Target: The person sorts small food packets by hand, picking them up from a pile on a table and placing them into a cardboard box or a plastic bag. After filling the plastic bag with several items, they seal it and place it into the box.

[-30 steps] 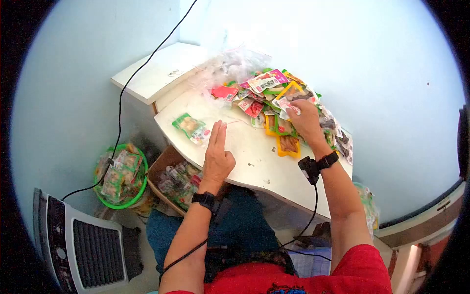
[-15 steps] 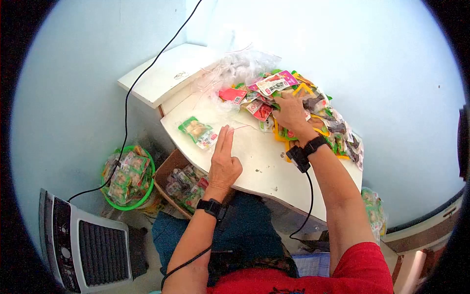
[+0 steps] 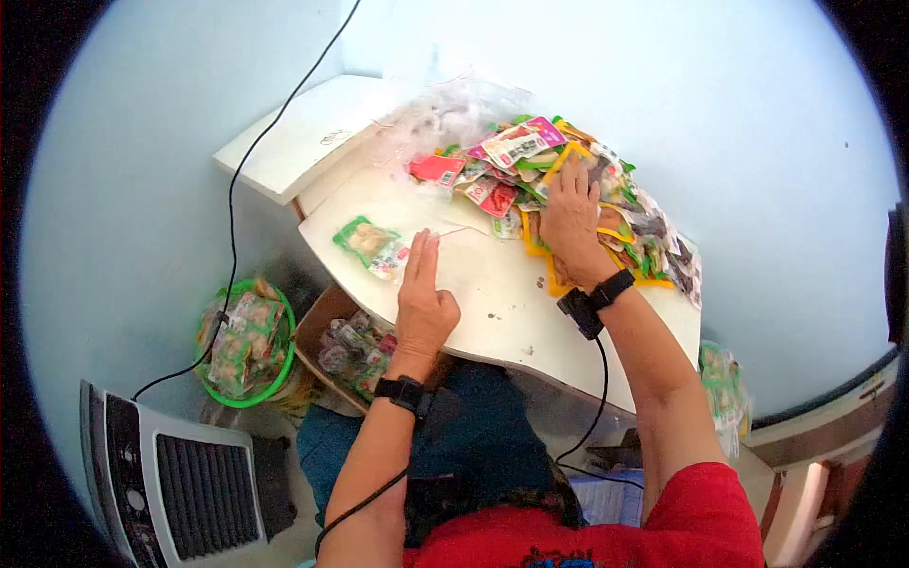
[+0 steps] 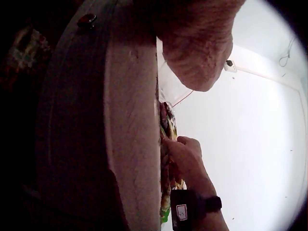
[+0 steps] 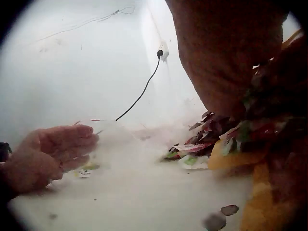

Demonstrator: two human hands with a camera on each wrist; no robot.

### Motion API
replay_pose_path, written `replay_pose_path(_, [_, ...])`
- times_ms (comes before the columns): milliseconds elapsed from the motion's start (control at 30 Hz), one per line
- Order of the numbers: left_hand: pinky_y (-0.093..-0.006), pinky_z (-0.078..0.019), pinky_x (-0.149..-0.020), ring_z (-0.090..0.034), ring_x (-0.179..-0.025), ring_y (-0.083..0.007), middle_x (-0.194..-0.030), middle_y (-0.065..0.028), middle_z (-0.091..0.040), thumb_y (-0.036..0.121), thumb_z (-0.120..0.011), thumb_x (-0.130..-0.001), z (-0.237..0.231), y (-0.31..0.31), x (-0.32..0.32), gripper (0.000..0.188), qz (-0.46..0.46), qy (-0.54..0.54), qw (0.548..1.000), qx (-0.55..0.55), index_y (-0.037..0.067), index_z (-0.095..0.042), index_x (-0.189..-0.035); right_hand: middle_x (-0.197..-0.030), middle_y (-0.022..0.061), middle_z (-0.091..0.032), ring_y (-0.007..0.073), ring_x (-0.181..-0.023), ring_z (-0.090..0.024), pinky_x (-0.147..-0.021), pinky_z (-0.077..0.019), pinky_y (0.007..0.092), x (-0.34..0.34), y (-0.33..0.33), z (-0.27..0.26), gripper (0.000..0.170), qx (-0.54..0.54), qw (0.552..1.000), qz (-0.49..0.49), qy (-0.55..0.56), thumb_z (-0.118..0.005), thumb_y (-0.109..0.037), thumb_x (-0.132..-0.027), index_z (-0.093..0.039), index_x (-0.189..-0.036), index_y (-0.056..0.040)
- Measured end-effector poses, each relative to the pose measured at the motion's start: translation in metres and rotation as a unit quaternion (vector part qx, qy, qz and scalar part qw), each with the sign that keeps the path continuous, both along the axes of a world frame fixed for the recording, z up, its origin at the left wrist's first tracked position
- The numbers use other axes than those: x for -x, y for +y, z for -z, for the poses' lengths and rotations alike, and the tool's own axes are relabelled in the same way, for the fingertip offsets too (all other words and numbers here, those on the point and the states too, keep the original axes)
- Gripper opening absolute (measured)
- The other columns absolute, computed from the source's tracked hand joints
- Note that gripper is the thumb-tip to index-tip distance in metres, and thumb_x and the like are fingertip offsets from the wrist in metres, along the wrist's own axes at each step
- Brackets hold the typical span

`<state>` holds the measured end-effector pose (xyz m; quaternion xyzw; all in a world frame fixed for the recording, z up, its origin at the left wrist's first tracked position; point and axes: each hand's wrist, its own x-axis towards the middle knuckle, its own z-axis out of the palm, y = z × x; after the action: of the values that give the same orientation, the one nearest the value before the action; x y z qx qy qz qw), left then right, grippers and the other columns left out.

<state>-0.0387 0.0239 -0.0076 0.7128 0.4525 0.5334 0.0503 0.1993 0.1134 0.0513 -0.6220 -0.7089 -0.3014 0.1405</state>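
In the head view my right hand [image 3: 571,222] lies over a heap of snack packets [image 3: 511,142], palm down with its fingers stretched out. Its fingertips are at a yellow-edged packet [image 3: 549,177] in the heap. My left hand [image 3: 423,308] is held at the table's near edge with fingers straight, and the right wrist view shows that hand [image 5: 53,154] with nothing in it. Just beyond its fingertips a green-and-clear packet [image 3: 365,239] lies on the white table [image 3: 464,303]. What lies under my right palm is hidden.
Crumpled clear plastic bags [image 3: 445,123] lie behind the heap. On the floor at left stand a green-rimmed basket [image 3: 284,364] and a cardboard box [image 3: 308,331], both with packets inside. A black cable [image 3: 232,213] hangs at left. A grey appliance [image 3: 204,492] stands lower left.
My right hand has gone from a curled grip at a small packet over the heap to lying flat with straight fingers on it. The left hand stays by the single packet.
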Motion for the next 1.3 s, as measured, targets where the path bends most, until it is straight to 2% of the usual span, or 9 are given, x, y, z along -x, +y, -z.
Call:
replay_pose_path(167, [-0.0442,-0.0366,-0.112,-0.040,-0.135,-0.0425,-0.146,-0.0264,-0.040,-0.012,-0.043,-0.066,-0.004,-0.001,-0.001,0.071,0.006,0.003,1.000,0.010,-0.007,-0.043,-0.136,-0.122,0.0226,-0.057,0.0377,-0.123,-0.047,-0.100,-0.0373,0.0546,-0.007,-0.020,-0.002,0.032,0.036,0.999,0.006,-0.014,-0.066,-0.024,-0.080,-0.070,-0.097,0.0031])
replay_pose_path(200, [-0.0443,-0.0363,-0.112,-0.039,-0.135,-0.0429,-0.145,-0.0264,-0.040,-0.012,-0.043,-0.066,-0.004,-0.002,-0.001,0.070,0.003,0.007,1.000,0.014,-0.007,-0.043,-0.136,-0.106,0.0170,-0.063,0.0330,-0.115,-0.052,-0.095,-0.0398,0.0522,-0.008,-0.022,0.000,0.021,0.017,0.999,-0.012,-0.026,-0.063,-0.019,-0.080,-0.072,-0.086,-0.0016])
replay_pose_path(400, [-0.0442,-0.0350,-0.113,-0.039,-0.135,-0.0436,-0.146,-0.0265,-0.040,-0.011,-0.043,-0.065,-0.004,-0.003,0.000,0.069,0.012,-0.003,1.000,0.016,-0.009,-0.043,-0.134,-0.088,0.0095,-0.066,0.0275,-0.106,-0.057,-0.089,-0.0431,0.0427,-0.014,-0.062,0.001,0.011,0.069,0.991,-0.118,-0.005,-0.062,-0.011,-0.079,-0.066,-0.075,-0.0015])
replay_pose_path(500, [-0.0453,-0.0291,-0.116,-0.042,-0.134,-0.0415,-0.141,-0.0277,-0.046,-0.011,-0.041,-0.062,-0.002,-0.001,-0.001,0.074,0.009,-0.032,0.999,-0.001,-0.005,-0.046,-0.136,-0.100,0.0132,-0.066,0.0317,-0.110,-0.056,-0.095,-0.0420,0.0429,-0.019,-0.072,0.005,0.013,0.066,0.973,-0.166,0.143,-0.066,-0.011,-0.078,-0.066,-0.086,0.0005])
replay_pose_path(700, [-0.0452,-0.0289,-0.117,-0.042,-0.135,-0.0412,-0.142,-0.0278,-0.045,-0.011,-0.041,-0.063,-0.002,-0.002,-0.002,0.075,0.012,-0.045,0.999,0.006,-0.005,-0.045,-0.137,-0.127,0.0191,-0.055,0.0353,-0.126,-0.047,-0.103,-0.0355,0.0532,-0.028,-0.067,-0.020,0.037,-0.093,0.993,-0.025,0.072,-0.070,-0.025,-0.079,-0.065,-0.106,0.0002])
replay_pose_path(900, [-0.0440,-0.0301,-0.116,-0.042,-0.135,-0.0412,-0.142,-0.0282,-0.045,-0.012,-0.041,-0.063,0.000,0.000,-0.001,0.074,0.018,-0.051,0.999,-0.005,-0.005,-0.044,-0.137,-0.132,0.0207,-0.054,0.0365,-0.135,-0.038,-0.107,-0.0293,0.0586,-0.032,-0.051,-0.032,0.055,0.151,0.973,0.118,0.128,-0.077,-0.034,-0.076,-0.064,-0.117,0.0014])
replay_pose_path(1033, [-0.0439,-0.0316,-0.115,-0.041,-0.135,-0.0412,-0.143,-0.0279,-0.044,-0.011,-0.041,-0.063,0.003,0.001,-0.001,0.074,0.020,-0.053,0.998,-0.004,-0.005,-0.044,-0.137,-0.118,0.0162,-0.062,0.0327,-0.121,-0.052,-0.100,-0.0394,0.0512,-0.033,-0.056,-0.024,0.046,0.076,0.982,0.016,0.174,-0.080,-0.024,-0.072,-0.064,-0.109,-0.0025])
replay_pose_path(1200, [-0.0433,-0.0330,-0.115,-0.040,-0.136,-0.0408,-0.144,-0.0268,-0.044,-0.011,-0.041,-0.063,0.003,0.000,-0.001,0.075,0.020,-0.051,0.998,-0.003,-0.003,-0.044,-0.138,-0.098,0.0092,-0.066,0.0265,-0.096,-0.065,-0.082,-0.0509,0.0384,-0.023,-0.076,-0.026,0.035,0.018,0.919,-0.059,0.390,-0.080,-0.010,-0.070,-0.060,-0.098,-0.0051])
replay_pose_path(1300, [-0.0425,-0.0334,-0.114,-0.039,-0.137,-0.0401,-0.146,-0.0257,-0.042,-0.012,-0.041,-0.064,-0.001,-0.004,-0.002,0.076,0.022,-0.063,0.998,0.010,-0.002,-0.043,-0.139,-0.096,0.0063,-0.064,0.0210,-0.098,-0.064,-0.080,-0.0517,0.0356,-0.014,-0.106,-0.035,0.035,0.075,0.866,-0.146,0.473,-0.080,-0.009,-0.069,-0.059,-0.097,-0.0043])
